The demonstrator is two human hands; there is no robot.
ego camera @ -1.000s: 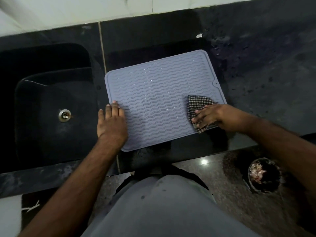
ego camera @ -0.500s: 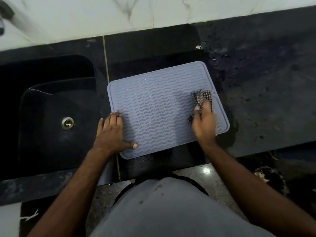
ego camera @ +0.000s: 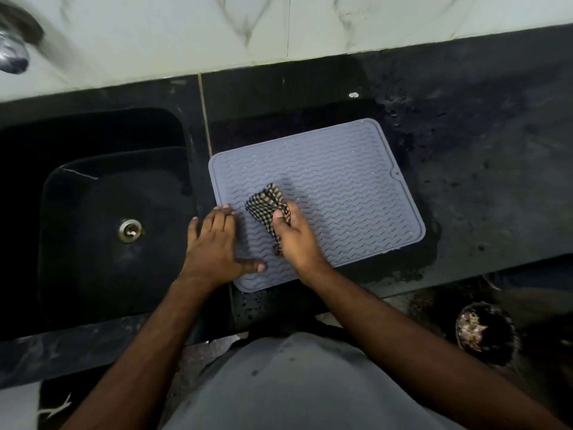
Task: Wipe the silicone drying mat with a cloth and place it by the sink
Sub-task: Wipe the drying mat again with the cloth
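Gripping a bunched checked cloth (ego camera: 269,209), the right hand (ego camera: 296,240) has its fingers curled round the fabric and its thumb laid over the top, and it holds the cloth down on the left part of the silicone drying mat (ego camera: 335,193). Part of the cloth sticks out past the fingertips toward the wall, and a strip of it hangs below the thumb. Just beside it, the left hand (ego camera: 214,243) lies flat and open, fingers straight and close together, thumb spread toward the right. Its palm covers the mat's left edge, its thumb tip rests on the ribbed surface, and its little finger lies off the mat on the dark counter (ego camera: 483,187). The 2 hands are near each other but do not touch. The mat is grey-blue, rectangular with rounded corners and a raised rim, covered in wavy ridges that carry small glints of light, and it has a small hole at its right edge. It lies flat on the counter, turned slightly askew, immediately right of the black sink (ego camera: 93,212), with only a narrow strip of counter and a seam between them. A metal drain (ego camera: 130,230) sits in the sink's floor. Pale marble-patterned tiles (ego camera: 279,29) run along the wall behind, and a blurred metal tap (ego camera: 12,54) shows at the upper left. Low down on the right, on the floor, stands a dark round container (ego camera: 483,333) holding pale scraps.
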